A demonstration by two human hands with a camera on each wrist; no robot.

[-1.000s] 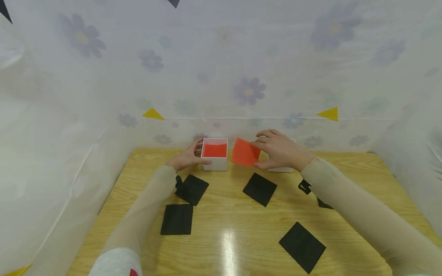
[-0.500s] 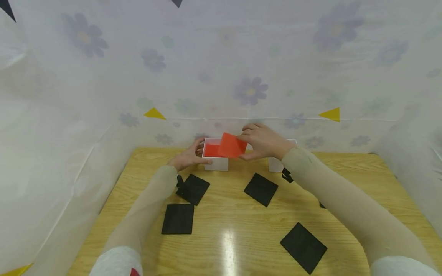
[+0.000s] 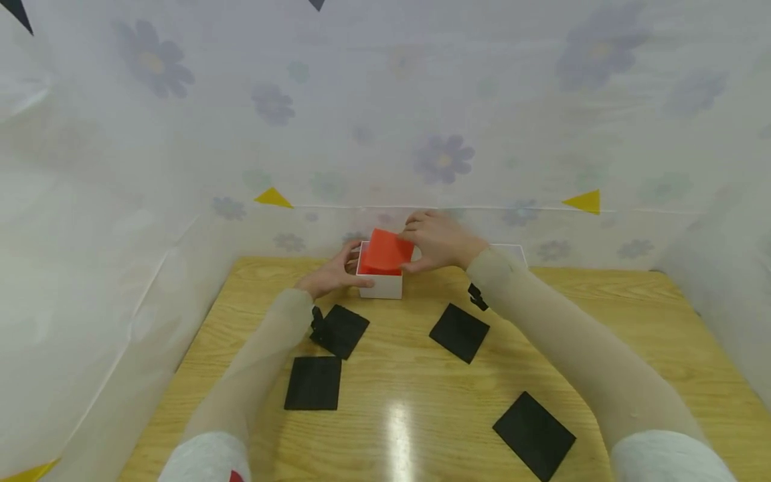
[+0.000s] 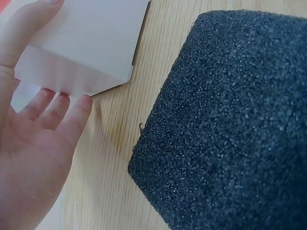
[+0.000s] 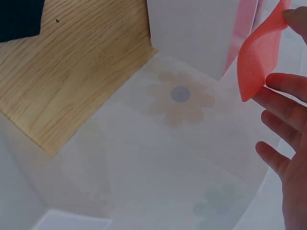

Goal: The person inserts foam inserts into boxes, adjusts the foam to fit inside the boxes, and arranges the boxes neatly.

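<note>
A white box (image 3: pixel 379 286) with a red inside stands near the table's far edge. My left hand (image 3: pixel 330 272) holds its left side, thumb on the front and fingers (image 4: pixel 57 108) against the wall of the white box (image 4: pixel 86 43). My right hand (image 3: pixel 438 241) pinches a red square sheet (image 3: pixel 385 252) by its right edge and holds it tilted over the box's opening. In the right wrist view the red sheet (image 5: pixel 261 52) bends between my fingers (image 5: pixel 288 120), just beside the white box (image 5: pixel 192 28).
Several black foam squares lie on the wooden table (image 3: pixel 409 415): two (image 3: pixel 339 330) (image 3: pixel 312 383) under my left forearm, one (image 3: pixel 460 332) in the middle, one (image 3: pixel 533 435) front right. A second white box (image 3: pixel 510 253) stands behind my right arm. Flowered sheeting walls the table in.
My right hand has carried the red sheet left, from between the two boxes to over the left box. The left hand has stayed on the box.
</note>
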